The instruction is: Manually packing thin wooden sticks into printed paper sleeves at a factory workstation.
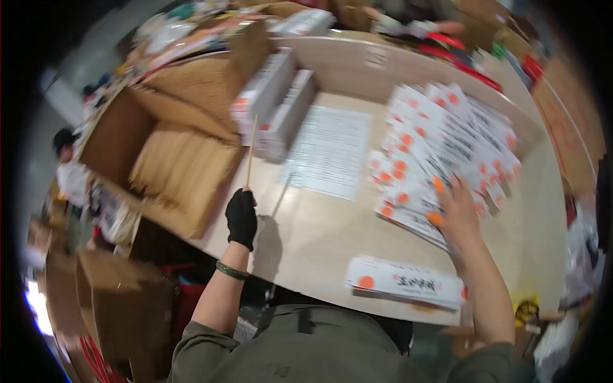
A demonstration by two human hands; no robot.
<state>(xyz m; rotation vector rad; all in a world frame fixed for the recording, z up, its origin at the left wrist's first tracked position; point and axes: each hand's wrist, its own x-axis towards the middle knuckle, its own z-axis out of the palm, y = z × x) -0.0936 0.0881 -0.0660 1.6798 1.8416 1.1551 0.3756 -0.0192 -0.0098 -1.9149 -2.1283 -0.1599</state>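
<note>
My left hand (242,218), in a black glove, is closed on a thin wooden stick (253,150) that points up and away over the table. A green bangle (231,270) circles that wrist. My right hand (458,214) lies with its fingers apart on a loose pile of flat white printed cartons (415,140) with orange dots; it is slightly blurred. Orange covers (435,220) sit on some of its fingers. Closer to me, one long white box (407,283) with an orange dot lies alone near the table's front edge.
An open cardboard box (115,143) at the left holds a tan ridged stack (182,169). Long white boxes (267,96) stand beside it, next to a printed sheet (332,152). A raised rim (345,57) bounds the table's far side. Another person's hands (421,29) show beyond it.
</note>
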